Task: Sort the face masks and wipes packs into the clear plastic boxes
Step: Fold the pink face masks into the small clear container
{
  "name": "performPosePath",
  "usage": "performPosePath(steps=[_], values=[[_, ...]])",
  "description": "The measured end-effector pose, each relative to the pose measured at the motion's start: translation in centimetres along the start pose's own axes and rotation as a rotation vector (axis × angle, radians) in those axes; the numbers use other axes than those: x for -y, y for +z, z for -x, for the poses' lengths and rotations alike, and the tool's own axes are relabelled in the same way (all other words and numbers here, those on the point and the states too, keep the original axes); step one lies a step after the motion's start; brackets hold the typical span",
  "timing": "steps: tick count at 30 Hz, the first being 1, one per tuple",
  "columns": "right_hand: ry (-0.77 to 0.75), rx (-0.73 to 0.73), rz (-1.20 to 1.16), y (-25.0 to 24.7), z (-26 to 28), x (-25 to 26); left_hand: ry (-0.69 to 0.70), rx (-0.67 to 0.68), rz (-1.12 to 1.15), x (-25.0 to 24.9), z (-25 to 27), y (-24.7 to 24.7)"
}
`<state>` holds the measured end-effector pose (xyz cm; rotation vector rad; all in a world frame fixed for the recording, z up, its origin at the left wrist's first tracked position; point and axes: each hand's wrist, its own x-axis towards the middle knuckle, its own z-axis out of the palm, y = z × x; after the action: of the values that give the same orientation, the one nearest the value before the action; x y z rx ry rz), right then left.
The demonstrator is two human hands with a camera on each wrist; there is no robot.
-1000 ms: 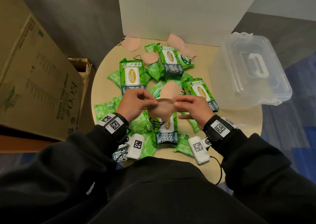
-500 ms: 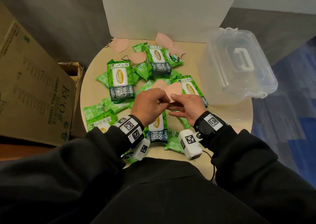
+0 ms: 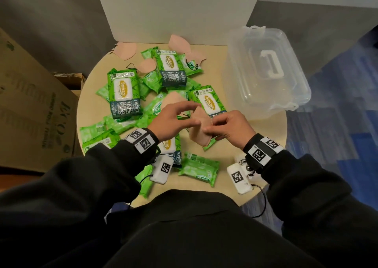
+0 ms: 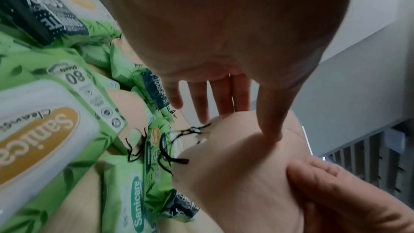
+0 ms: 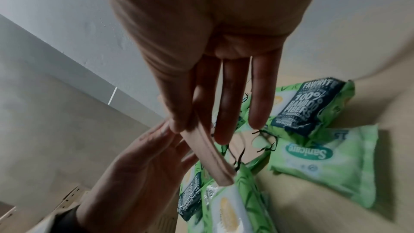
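My right hand (image 3: 213, 124) pinches a folded stack of peach face masks (image 3: 198, 131) between thumb and forefinger, held edge-on above the table; the right wrist view shows the stack's edge (image 5: 207, 157). My left hand (image 3: 182, 115) hovers beside it with fingers spread, and its thumb tip touches the mask (image 4: 235, 166). More peach masks (image 3: 124, 49) and several green wipes packs (image 3: 123, 92) lie scattered on the round table (image 3: 92, 108). At the table's right edge stands a clear plastic box (image 3: 266, 73), its lid on.
A large cardboard box (image 3: 30, 108) stands on the floor to the left of the table. Behind the table a white board (image 3: 178, 10) stands upright. A small green pack (image 3: 199, 170) lies near the table's front edge, between my wrists.
Both hands held the mask a second ago. Now the left hand has spread its fingers and only its thumb touches it, while the right hand holds the folded mask further right.
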<state>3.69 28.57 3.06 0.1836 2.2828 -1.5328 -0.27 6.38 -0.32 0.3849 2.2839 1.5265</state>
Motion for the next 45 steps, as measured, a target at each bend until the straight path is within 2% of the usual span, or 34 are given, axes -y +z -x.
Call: performPosePath(steps=[5,14,25,41,45], values=[[0.037,-0.021,-0.028,-2.3,1.0,-1.7,-0.06,0.018,0.199,-0.7,-0.6,2.8],[0.082,-0.134,-0.299,-5.0,2.8,-4.7,-0.132,0.026,0.251,-2.1,-1.3,7.1],[0.091,-0.173,-0.358,-8.3,3.8,-7.9,-0.19,0.042,0.369,-3.3,-2.3,11.3],[0.108,-0.082,-0.283,-12.4,4.3,-12.2,-0.291,0.053,0.302,-3.5,-3.7,16.4],[0.151,-0.105,-0.218,-13.9,4.4,-13.6,-0.279,0.102,0.226,-3.5,-4.1,17.7]])
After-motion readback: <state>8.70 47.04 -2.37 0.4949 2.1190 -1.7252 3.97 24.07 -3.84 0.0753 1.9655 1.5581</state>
